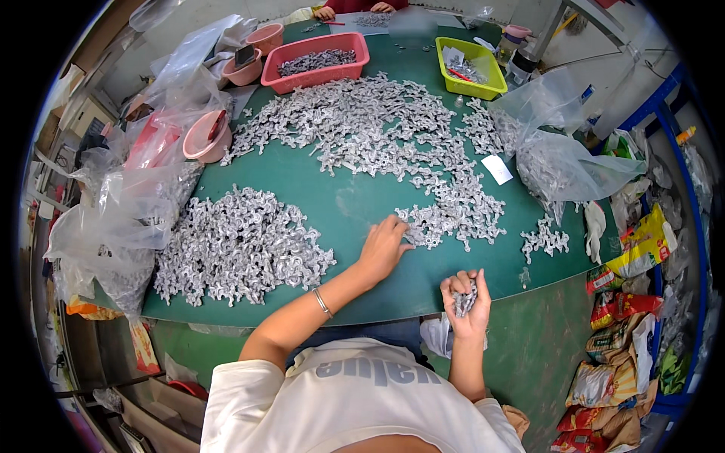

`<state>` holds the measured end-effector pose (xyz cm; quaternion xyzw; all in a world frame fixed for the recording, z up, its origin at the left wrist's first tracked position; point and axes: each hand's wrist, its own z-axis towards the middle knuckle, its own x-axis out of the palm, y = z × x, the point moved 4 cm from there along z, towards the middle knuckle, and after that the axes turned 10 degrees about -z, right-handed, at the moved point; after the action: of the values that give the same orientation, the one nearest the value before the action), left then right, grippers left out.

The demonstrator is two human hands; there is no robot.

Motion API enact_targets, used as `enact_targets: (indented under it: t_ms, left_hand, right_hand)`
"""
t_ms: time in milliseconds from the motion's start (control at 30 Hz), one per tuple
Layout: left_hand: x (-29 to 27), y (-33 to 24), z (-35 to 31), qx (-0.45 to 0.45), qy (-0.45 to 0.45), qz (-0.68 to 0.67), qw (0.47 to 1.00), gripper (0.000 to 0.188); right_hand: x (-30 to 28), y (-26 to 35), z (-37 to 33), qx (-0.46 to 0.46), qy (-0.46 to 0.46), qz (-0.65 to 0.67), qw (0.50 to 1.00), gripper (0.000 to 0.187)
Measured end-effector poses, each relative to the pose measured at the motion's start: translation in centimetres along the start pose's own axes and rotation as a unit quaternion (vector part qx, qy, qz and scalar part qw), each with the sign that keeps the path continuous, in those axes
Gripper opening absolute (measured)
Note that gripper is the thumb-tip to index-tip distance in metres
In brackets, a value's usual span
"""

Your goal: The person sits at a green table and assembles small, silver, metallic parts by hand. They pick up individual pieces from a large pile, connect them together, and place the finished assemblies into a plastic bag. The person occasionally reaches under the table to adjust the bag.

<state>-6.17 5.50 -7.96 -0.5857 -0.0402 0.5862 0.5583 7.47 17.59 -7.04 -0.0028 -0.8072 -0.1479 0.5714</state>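
We see our left hand (384, 248) over the middle of the table (362, 279), toward its near edge, fingers bent and fingertips at the near end of the main heap (370, 124) of grey metal parts. Thumb and forefinger stand a little apart there; whether they pinch a piece we cannot tell. A bracelet (322, 302) circles that wrist. Our right hand (470, 309) is palm up at the table's near edge, fingers curled round a handful (463, 302) of the same parts.

The main heap spreads from near the far edge down toward us, bending right of the middle. A second heap (238, 249) lies by the near left corner, next to clear bags (124, 226) on the left edge. Toward the right edge we have a small cluster (545, 238), a slip of paper (497, 170), a glove (595, 230) and a bag (563, 162) with more parts inside.

Near the far edge stand a red tub (317, 81) of parts and, to its right, a green tray (474, 84). A pink bowl (198, 143) sits at the left edge. Beyond the red tub, a co-worker's hands (381, 7) show at the far edge.
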Motion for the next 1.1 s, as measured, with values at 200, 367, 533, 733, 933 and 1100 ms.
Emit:
enact_targets:
  t_ms: [200,367,533,733,933,1100]
  left_hand:
    - [-0.8,0.3,0.0,-0.005,-0.043,-0.141,0.989,0.009]
    - [-3.1,-4.0,-1.0,-0.136,0.025,-0.377,0.916,0.011]
    - [-5.1,-7.3,-2.6,-0.232,0.117,-0.555,0.79,0.012]
    - [-6.3,-8.8,-3.4,-0.274,0.155,-0.59,0.743,0.012]
    - [-7.1,-9.8,-3.7,-0.265,0.136,-0.595,0.747,0.013]
    - [-7.2,-9.2,-3.8,-0.236,0.098,-0.537,0.804,0.012]
  right_hand:
    - [0.2,-0.1,-0.1,-0.054,-0.018,-0.214,0.975,0.016]
    - [1.6,0.1,-0.2,-0.121,-0.009,-0.37,0.921,0.027]
    - [5.3,0.3,-1.0,-0.178,0.064,-0.457,0.869,0.026]
    - [6.8,0.0,-2.0,-0.143,0.108,-0.455,0.872,0.022]
    - [7.2,-0.5,-2.6,-0.101,0.101,-0.382,0.913,0.021]
    - [7.0,-0.6,-2.3,-0.104,0.08,-0.406,0.904,0.021]
